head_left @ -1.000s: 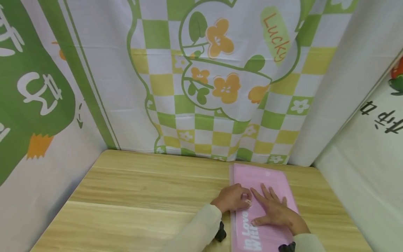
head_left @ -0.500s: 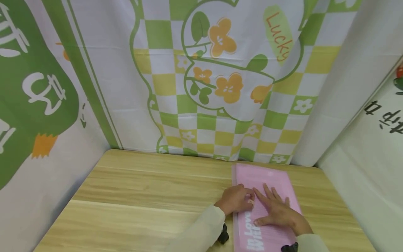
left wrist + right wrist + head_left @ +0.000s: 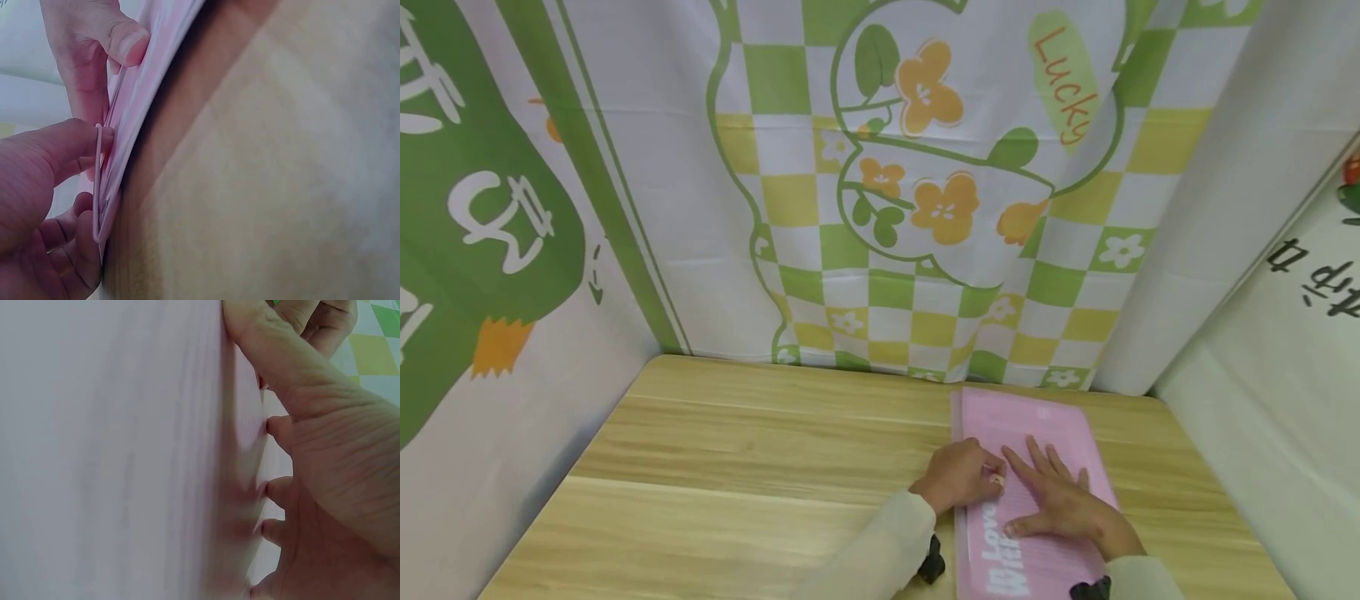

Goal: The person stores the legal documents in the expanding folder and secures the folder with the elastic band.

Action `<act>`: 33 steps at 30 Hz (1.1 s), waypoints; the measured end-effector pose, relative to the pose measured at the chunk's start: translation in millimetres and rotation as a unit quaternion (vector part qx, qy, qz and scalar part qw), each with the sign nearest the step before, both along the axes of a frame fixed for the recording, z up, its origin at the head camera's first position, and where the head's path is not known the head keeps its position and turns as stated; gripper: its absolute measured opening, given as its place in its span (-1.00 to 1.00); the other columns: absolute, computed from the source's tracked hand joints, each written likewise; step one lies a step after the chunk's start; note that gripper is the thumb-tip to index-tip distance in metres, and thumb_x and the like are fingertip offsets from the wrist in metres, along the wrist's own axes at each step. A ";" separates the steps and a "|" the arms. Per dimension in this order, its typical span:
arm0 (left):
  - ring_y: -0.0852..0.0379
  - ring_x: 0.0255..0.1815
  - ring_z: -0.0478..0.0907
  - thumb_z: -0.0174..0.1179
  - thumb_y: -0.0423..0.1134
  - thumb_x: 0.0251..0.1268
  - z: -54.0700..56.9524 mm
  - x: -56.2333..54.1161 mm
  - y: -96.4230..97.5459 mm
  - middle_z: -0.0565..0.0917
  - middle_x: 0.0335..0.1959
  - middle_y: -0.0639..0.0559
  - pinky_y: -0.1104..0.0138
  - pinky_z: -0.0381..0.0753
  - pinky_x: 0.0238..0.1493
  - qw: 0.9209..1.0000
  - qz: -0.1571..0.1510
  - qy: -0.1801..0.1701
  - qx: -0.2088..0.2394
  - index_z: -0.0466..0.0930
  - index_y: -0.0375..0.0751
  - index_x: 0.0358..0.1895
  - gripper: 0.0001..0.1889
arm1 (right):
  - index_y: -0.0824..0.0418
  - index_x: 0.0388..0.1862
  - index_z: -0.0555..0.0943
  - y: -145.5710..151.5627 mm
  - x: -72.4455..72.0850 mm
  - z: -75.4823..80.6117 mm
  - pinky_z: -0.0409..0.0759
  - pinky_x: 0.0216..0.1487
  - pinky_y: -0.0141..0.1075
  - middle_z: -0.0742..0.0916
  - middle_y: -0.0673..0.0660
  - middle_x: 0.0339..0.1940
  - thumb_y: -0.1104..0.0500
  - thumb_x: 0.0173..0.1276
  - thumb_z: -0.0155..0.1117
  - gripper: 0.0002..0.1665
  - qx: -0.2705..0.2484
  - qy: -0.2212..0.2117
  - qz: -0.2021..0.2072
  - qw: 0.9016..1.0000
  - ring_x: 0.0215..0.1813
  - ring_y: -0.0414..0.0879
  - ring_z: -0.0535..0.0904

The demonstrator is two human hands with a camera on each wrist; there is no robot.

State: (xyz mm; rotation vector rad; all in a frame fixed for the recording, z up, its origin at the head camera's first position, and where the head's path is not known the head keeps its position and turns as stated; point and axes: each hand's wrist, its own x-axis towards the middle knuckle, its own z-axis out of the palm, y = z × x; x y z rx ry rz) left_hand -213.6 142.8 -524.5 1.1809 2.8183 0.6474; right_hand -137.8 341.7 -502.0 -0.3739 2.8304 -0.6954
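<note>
A pink plastic folder (image 3: 1018,410) with white lettering lies flat on the wooden table, towards its right side. My left hand (image 3: 958,475) is at the folder's left part, fingers curled, with a small whitish bit showing at the fingertips. The left wrist view shows that hand (image 3: 37,169) pinching a thin pink flap (image 3: 97,187) raised from the folder's edge; what lies behind the fingers is hidden. Spread flat, my right hand (image 3: 1058,504) presses on the cover. Close to the folder's surface in the right wrist view are the right hand's fingertips (image 3: 273,489).
The wooden table (image 3: 737,450) extends left of the folder. A printed curtain (image 3: 880,208) hangs along the table's back edge, and cloth walls flank both sides. Each wrist has a black device (image 3: 932,560) strapped beside the sleeve.
The head view has shifted slightly since a second ago. Both hands keep the same place on the folder.
</note>
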 end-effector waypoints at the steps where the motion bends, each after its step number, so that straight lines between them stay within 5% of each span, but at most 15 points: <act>1: 0.37 -0.39 0.45 0.47 -0.02 0.14 -0.1 0.1 0.1 0.60 -0.43 0.32 0.49 0.42 -0.41 1.000 0.001 -0.003 0.002 0.83 0.30 -0.17 -0.83 | 0.19 0.66 0.16 0.1 0.0 -0.3 -0.37 0.10 0.72 -0.05 0.57 0.60 -0.39 0.00 0.55 0.39 -0.001 0.001 0.000 1.000 0.53 0.64 -0.25; 16: 0.36 -0.50 0.39 0.44 -0.06 0.02 3.8 2.2 3.0 0.63 -0.38 0.35 0.48 0.39 -0.48 0.999 0.028 -0.032 0.008 0.82 0.32 0.00 -0.62 | 0.19 0.65 0.17 -0.5 2.7 0.7 -0.33 0.12 0.71 -0.03 0.57 0.60 -0.40 0.01 0.54 0.37 0.012 0.016 0.006 1.000 0.52 0.66 -0.21; 23: 0.50 -0.44 0.45 0.46 -0.14 0.11 5.9 4.0 3.1 0.70 -0.35 0.55 0.53 0.40 -0.45 0.998 0.006 -0.059 0.014 0.84 0.41 -0.18 -0.75 | 0.18 0.65 0.17 -1.3 0.9 2.1 -0.35 0.12 0.70 -0.04 0.56 0.60 -0.38 0.04 0.54 0.35 0.004 0.014 0.010 1.000 0.52 0.65 -0.24; 33: 0.46 -0.36 0.46 0.49 -0.04 0.17 3.3 5.6 1.6 0.62 -0.43 0.50 0.50 0.41 -0.35 0.997 -0.004 -0.071 0.014 0.83 0.38 -0.09 -0.76 | 0.14 0.68 0.14 -2.5 3.4 3.3 -0.39 0.12 0.70 -0.06 0.57 0.60 -0.37 0.02 0.56 0.37 -0.005 -0.003 -0.001 1.000 0.53 0.64 -0.28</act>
